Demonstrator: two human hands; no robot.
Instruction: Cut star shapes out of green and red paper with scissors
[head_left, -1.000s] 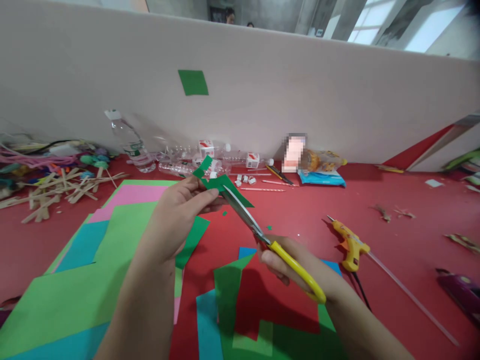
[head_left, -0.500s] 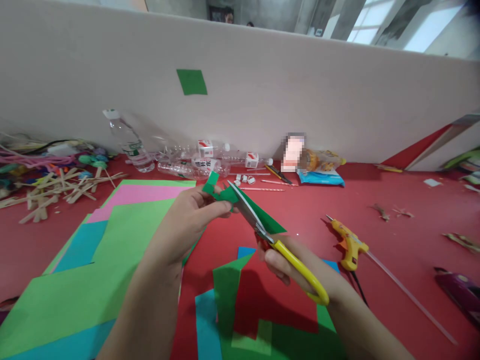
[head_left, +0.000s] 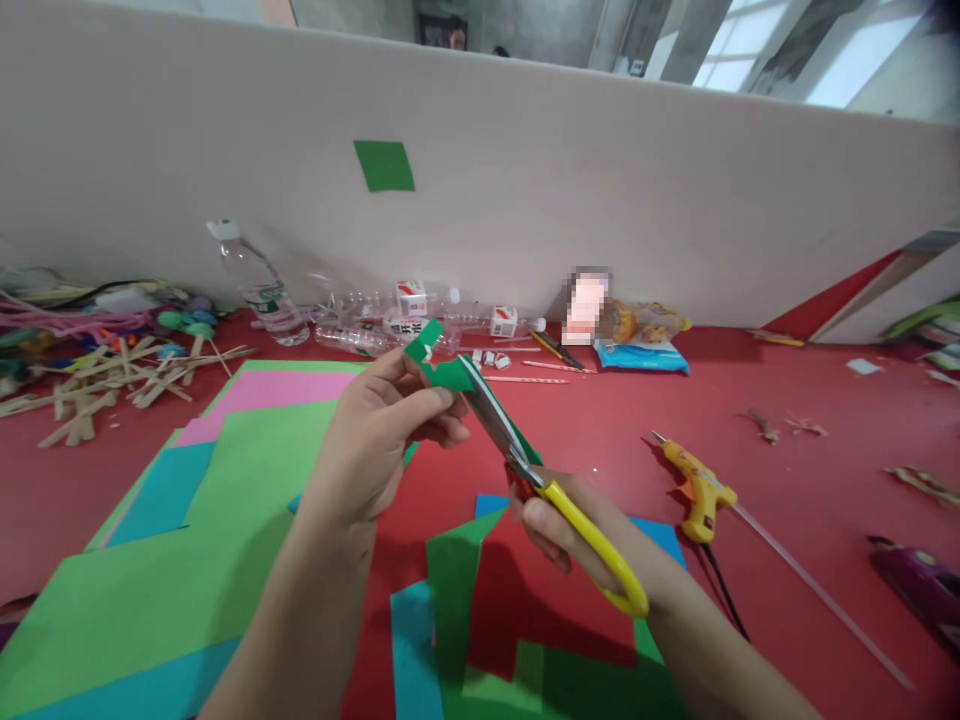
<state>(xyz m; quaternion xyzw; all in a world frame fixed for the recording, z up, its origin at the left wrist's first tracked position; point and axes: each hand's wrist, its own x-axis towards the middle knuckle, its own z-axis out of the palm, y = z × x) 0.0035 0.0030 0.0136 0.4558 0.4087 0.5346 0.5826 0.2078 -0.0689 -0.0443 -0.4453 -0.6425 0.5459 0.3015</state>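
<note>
While your left hand (head_left: 394,410) is pinching a piece of green paper (head_left: 450,376) between thumb and fingers, your right hand (head_left: 562,525) is gripping the yellow-handled scissors (head_left: 553,492), its fingers wrapping around the handles. The paper is sitting at your left fingertips, with one notched end sticking up beyond them and another part showing along the scissor blades toward your right hand. The blades are pointing away from your right grip toward your left pinch, and they are meeting the paper just beside it; how far apart they are standing, you cannot tell from this view. Below your right hand, a dark green sheet (head_left: 454,575) is lying on the red table (head_left: 787,490), and beside your left forearm, a light green sheet (head_left: 142,590) is lying among blue and pink ones. To the right of your right grip, a yellow glue gun (head_left: 703,490) is resting, and beyond your left fingers, clear plastic bottles (head_left: 352,338) are lying near the white partition (head_left: 525,170).
</note>
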